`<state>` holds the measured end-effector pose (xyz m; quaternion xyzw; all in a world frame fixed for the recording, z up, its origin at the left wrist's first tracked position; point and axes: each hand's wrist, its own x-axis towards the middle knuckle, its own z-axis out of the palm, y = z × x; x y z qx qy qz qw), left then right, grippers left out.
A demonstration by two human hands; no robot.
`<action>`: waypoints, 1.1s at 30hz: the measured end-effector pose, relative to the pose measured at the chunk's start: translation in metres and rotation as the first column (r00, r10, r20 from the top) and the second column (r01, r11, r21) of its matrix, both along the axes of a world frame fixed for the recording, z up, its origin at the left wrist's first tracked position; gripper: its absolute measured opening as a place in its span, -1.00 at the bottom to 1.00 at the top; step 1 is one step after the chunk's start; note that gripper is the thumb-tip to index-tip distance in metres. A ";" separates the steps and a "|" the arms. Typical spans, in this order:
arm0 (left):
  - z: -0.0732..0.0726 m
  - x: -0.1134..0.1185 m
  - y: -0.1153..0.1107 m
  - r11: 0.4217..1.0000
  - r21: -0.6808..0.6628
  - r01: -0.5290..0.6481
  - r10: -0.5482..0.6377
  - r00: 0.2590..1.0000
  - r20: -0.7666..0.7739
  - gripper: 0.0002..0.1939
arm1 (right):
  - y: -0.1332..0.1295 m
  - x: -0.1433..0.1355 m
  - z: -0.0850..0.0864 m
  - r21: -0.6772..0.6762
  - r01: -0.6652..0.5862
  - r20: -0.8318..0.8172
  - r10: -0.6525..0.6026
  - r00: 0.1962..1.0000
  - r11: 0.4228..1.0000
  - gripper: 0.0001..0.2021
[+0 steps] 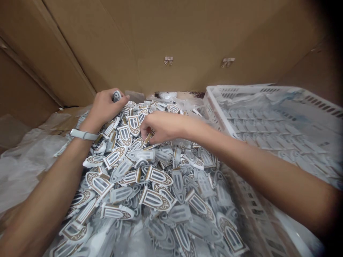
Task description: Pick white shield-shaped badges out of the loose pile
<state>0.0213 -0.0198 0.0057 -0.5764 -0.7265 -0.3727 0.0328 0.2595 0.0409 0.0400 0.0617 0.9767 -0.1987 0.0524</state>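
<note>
A large heap of small arched window-shaped pieces (157,198), white and grey with gold scrollwork, fills the middle. My left hand (105,105), with a pale band (84,134) on its wrist, is closed around a grey-white arched piece (117,95) at the heap's far left. Only the rounded end of that piece shows above the fingers. Over the heap's far middle, my right hand (160,125) reaches in from the right. Its thumb and fingers pinch a gold-edged arched piece (148,137), partly hidden by the hand and touching other pieces.
Right of the heap stands a white perforated plastic basket (219,110) with rows of pale pieces (268,130) and clear film inside. Crumpled clear plastic (24,164) lies at the left. Behind rises a cardboard wall (150,32) bearing two small checked bows (168,61).
</note>
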 end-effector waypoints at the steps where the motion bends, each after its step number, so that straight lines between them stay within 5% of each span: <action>1: 0.000 0.000 0.000 1.000 0.002 0.002 -0.002 1.000 0.001 -0.60 | 0.000 0.000 0.000 -0.009 0.004 0.000 -0.004 1.000 1.000 -0.79; 21: 0.000 -0.001 -0.001 1.000 -0.004 0.009 -0.008 1.000 0.026 -0.60 | -0.010 0.004 0.013 0.021 0.036 0.055 -0.037 0.998 0.999 -0.86; 33: -0.001 -0.002 0.000 1.000 0.005 0.012 -0.011 1.000 -0.008 -0.61 | -0.002 0.003 0.006 0.067 0.061 0.026 -0.063 0.998 0.996 -0.77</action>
